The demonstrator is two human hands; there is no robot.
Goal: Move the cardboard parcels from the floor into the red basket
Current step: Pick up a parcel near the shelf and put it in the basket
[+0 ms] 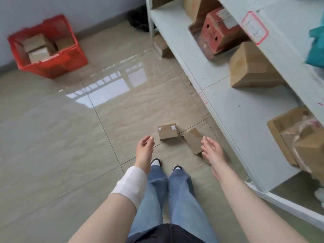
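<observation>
Two cardboard parcels lie on the floor (pixel 52 137) ahead of the person: a labelled parcel (pixel 168 131) and, just beside it on the right, a second parcel (pixel 192 139). Left hand (pixel 144 146): fingers (pixel 149 138) loosely curled, holding nothing. Right hand (pixel 211 149): fingers relaxed, close together, empty, near the second parcel; contact cannot be determined. The red basket (pixel 52 69) stands well apart, far left, containing stored parcels (pixel 37 44).

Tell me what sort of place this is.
Most likely a parcel storeroom or stockroom. White shelving holds cardboard boxes. A red basket on the tiled floor already has parcels in it. A taped parcel and a second parcel lie loose beside the shelving.
</observation>
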